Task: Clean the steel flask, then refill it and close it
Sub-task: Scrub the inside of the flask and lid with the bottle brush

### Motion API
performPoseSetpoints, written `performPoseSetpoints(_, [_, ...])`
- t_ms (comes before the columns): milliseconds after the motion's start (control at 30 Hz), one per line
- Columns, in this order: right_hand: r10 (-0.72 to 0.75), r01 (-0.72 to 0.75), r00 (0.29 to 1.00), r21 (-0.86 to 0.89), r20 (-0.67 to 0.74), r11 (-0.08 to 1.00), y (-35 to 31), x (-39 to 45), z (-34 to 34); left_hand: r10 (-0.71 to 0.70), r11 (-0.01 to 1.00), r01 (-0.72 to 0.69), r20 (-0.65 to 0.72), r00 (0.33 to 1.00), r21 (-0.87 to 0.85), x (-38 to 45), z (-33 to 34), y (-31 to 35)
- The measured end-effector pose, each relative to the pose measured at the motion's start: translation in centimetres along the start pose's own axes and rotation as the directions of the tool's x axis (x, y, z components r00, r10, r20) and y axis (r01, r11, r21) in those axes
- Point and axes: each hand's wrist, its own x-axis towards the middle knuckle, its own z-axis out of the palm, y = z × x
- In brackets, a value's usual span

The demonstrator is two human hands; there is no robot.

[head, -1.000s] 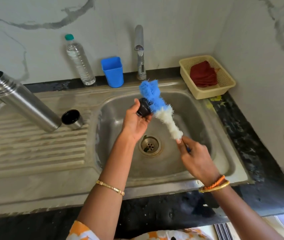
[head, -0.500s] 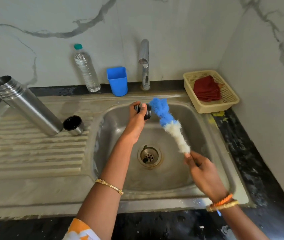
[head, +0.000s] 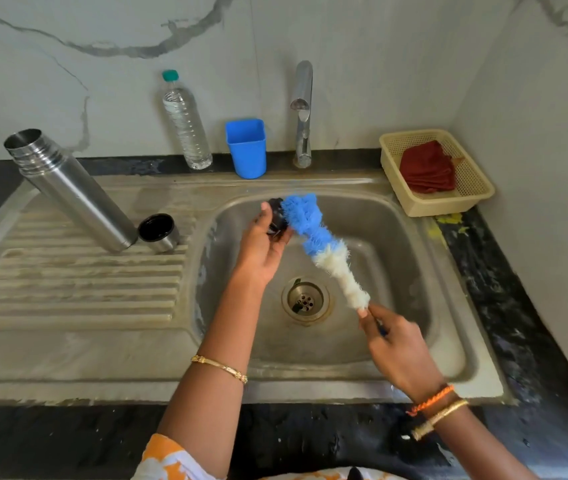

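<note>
Over the basin of the sink (head: 396, 216), near the middle of the frame, the left hand (head: 263, 251) curls its fingers round a small black stopper (head: 277, 216), while the right hand (head: 396, 344) pinches the handle of a bottle brush (head: 320, 247). The brush runs on a slant from lower right up to upper left, its white part nearest the right hand and its blue head pressed against the stopper.

The steel flask (head: 68, 188) stands open-mouthed at the upper left of the frame, on the ribbed draining board (head: 68, 289), well apart from both hands. Its long axis leans in the picture from the mouth at upper left down to the base at lower right. Just beside its base sits the steel cup lid (head: 158, 233), its dark inside showing.

The step in hand looks to be scrubbing the stopper; whether the flask itself is already washed cannot be told. The flask lies to the left of both hands, so the left hand is the nearer one to reach it, though it would first have to put the stopper down.

Along the back stand a plastic water bottle (head: 185, 123), a blue cup (head: 246, 147) and the tap (head: 303, 112); the bottle seems a likely source for the refill. No water is running from the tap.
</note>
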Motion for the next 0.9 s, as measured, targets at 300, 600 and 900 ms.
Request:
performPoseSetpoints(300, [0.030, -0.029, 0.999, 0.025, -0.014, 0.999, -0.3, 2.3, -0.9, -0.156, 0.987, 0.149, 0.128, 0.979, 0.065, -1.7, 0.4, 0.6])
performPoseSetpoints(600, [0.127, -0.127, 0.986, -0.014, 0.108, 0.992, 0.8, 2.8, -1.1, 0.484, 0.341, -0.319, 0.126, 0.866, 0.884, -2.4, -5.2, 2.7])
performPoseSetpoints(900, [0.106, -0.115, 0.969, 0.026, 0.221, 0.993, -1.2, 3.2, 1.0, 0.666, -0.006, 0.107, -0.076, 0.742, 0.994, -5.3, -15.8, 9.3])
